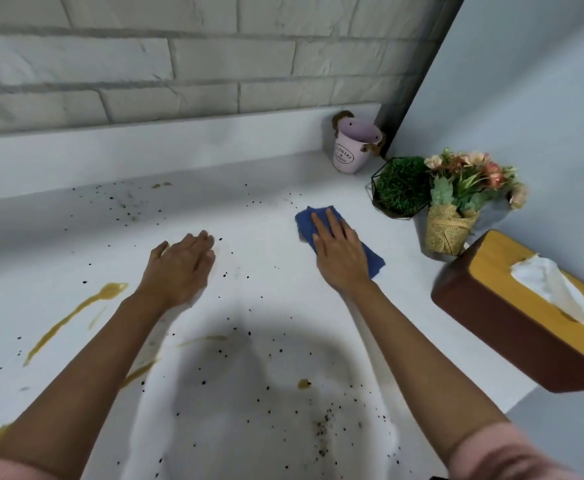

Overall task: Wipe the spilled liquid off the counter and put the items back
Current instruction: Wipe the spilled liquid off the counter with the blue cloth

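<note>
Head view, cloth (304, 219) diagonal, far-left to near-right

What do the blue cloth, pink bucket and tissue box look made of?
Blue cloth: soft fabric, matte, fuzzy edges. Pink bucket: probably painted metal, thin rim. Tissue box: seemingly wood, dark matte sides, lighter smooth lid.

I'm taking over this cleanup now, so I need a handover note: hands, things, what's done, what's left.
Right hand: flat, pressing the blue cloth on the counter.
Left hand: open, holding nothing.
Pink bucket, green plant, bouquet and tissue box sit at the right.
Done: little that shows.
Left: brown streaks at left, a brown spot near the front, dark specks throughout.
</note>
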